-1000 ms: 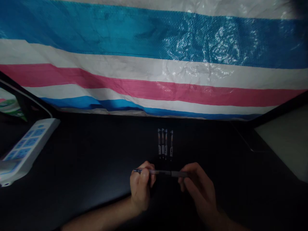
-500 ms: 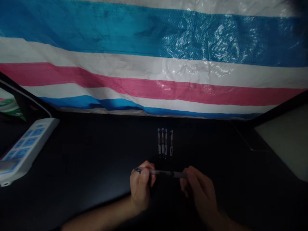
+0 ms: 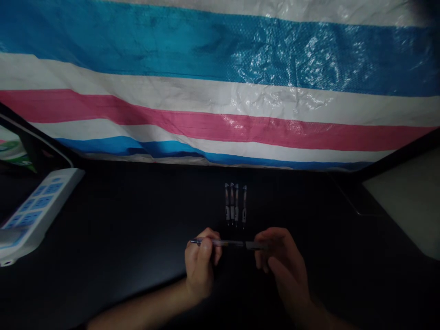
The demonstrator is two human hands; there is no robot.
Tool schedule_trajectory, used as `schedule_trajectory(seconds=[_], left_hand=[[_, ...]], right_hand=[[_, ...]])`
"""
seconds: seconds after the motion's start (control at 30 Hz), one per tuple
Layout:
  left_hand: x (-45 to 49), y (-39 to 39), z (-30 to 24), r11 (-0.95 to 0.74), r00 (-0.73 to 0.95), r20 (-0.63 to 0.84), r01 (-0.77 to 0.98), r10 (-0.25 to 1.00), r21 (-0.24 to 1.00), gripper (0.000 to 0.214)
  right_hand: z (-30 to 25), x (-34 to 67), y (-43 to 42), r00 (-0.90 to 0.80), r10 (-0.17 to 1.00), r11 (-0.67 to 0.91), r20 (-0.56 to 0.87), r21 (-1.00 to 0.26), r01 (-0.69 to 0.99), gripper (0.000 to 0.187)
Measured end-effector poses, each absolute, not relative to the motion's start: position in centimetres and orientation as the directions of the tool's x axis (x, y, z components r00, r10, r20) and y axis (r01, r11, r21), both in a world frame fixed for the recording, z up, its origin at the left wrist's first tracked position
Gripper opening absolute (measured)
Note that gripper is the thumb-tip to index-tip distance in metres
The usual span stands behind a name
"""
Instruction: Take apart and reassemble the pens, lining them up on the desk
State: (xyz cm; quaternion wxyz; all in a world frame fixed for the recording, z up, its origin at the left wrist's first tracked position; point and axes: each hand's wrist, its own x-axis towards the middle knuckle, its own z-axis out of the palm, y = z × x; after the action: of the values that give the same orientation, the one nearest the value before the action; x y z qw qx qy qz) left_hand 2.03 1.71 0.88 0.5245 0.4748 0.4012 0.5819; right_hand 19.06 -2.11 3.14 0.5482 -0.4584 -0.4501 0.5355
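Showing a crinkled, glossy weave across the plastic tarpaulin (image 3: 220,110), keeping a smooth matt finish on the black table (image 3: 103,215), gleaming faintly along the smooth plastic pen (image 3: 227,244).

Four pens (image 3: 235,205) lie just ahead of the hands (image 3: 200,265) (image 3: 284,268).

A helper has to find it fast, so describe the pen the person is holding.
Below the blue, white and pink striped tarp, on the black table, four pens lie side by side. Just nearer, a fifth pen runs crosswise between the left hand and the right hand, the only one held.
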Motion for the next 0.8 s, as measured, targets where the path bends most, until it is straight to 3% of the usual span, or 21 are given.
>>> schedule_trajectory(seconds=[0.17, 0.4, 0.6, 0.8], left_hand=[[2.0, 1.7, 0.8, -0.15, 0.014, 0.157, -0.235, 0.987, 0.96, 0.046], [1.9, 1.8, 0.7, -0.143, 0.008, 0.149, -0.242, 0.989, 0.96, 0.046], [1.9, 2.2, 0.8, -0.173, -0.017, 0.174, -0.248, 0.985, 0.953, 0.046], [2.0, 2.4, 1.1, -0.175, -0.069, 0.163, -0.247, 0.984, 0.953, 0.048]], right_hand=[[3.5, 19.2, -1.7, -0.008, 0.995, -0.103, -0.103, -0.992, -0.079, 0.038], [3.3, 19.3, -1.3, 0.094, 0.994, -0.025, -0.046, -0.977, -0.212, 0.007], [2.6, 20.3, -1.3, 0.292, 0.956, 0.1, 0.002, -0.942, -0.32, 0.009], [2.9, 20.9, -0.6, 0.395, 0.919, 0.15, 0.018, -0.94, -0.307, 0.007]])
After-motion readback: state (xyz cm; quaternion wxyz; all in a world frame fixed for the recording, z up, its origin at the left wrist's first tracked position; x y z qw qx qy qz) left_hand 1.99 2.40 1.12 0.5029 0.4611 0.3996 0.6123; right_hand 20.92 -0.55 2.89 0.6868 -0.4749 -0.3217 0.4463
